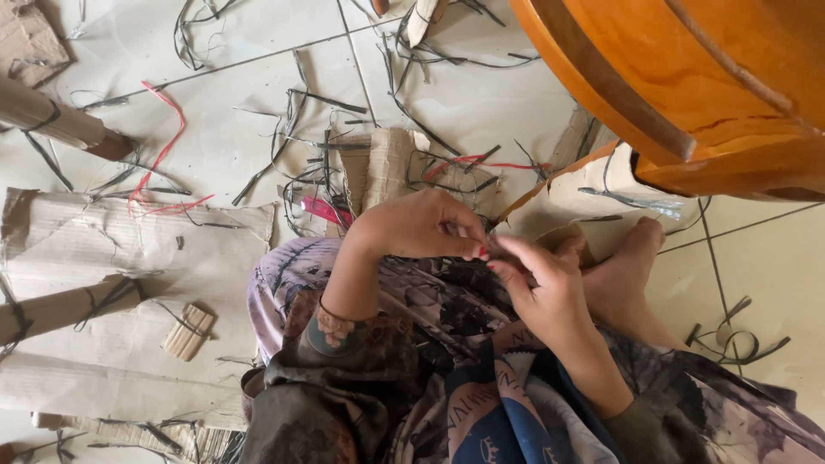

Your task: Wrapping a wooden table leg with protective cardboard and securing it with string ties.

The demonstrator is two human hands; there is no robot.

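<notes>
Pinching together over the lap, the left hand (421, 225) and the right hand (537, 288) meet fingertip to fingertip, and whatever they grip between them is too thin and too covered by the fingers to make out; it may be a short dark strand like those strewn around, but that cannot be told. Both hands are curled nearly closed, thumbs and forefingers pressed at the meeting point, the remaining fingers bent loosely. Just beyond the left hand, a folded piece of cardboard (387, 163) lies on the tiled floor (232, 129) with dark strips (318, 103) tangled over it, and a small pink object (322, 209) peeks out beside the wrist, half hidden. Red cords (159, 150) curl well off to the left of the hands, near a flattened cardboard sheet (103, 258) that runs out of view at the edge. To the right of the right hand, a bare foot (632, 266) rests on the floor, touching another cardboard piece (584, 193). Above that, orange wooden furniture (687, 77) is cut off by the upper corner and overhangs the space there, leaving little room on that side. Open tile shows mostly further right of the foot, where a few more dark strips lie. Patterned clothing (447, 369) fills the area beneath the hands.
</notes>
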